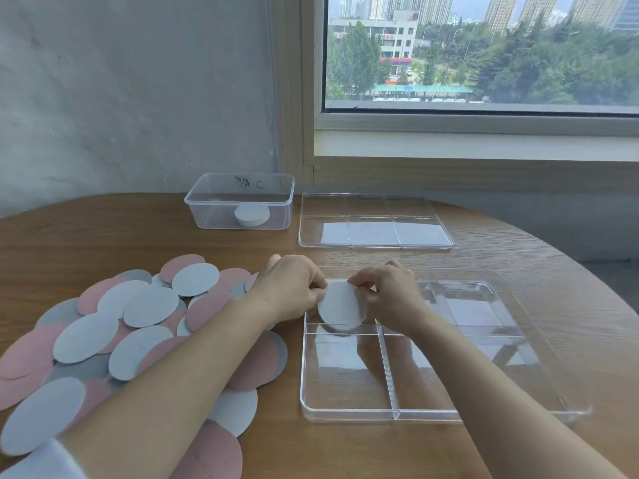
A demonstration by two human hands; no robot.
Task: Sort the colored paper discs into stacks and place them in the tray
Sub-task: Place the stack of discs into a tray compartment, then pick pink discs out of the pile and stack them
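A pale grey-white disc stack (341, 307) is held tilted over the far left compartment of the clear divided tray (387, 414). My left hand (290, 288) pinches its left edge and my right hand (387, 292) pinches its right edge. Left of the tray, a loose pile of pink, pale blue and grey paper discs (131, 326) spreads across the wooden table. My left forearm lies over part of that pile.
A clear plastic tub (207, 216) holding a white round stack (251, 215) stands at the back. Beside it lies the flat clear tray lid (375, 243). The round table's edge (553, 257) curves away on the right, below a window.
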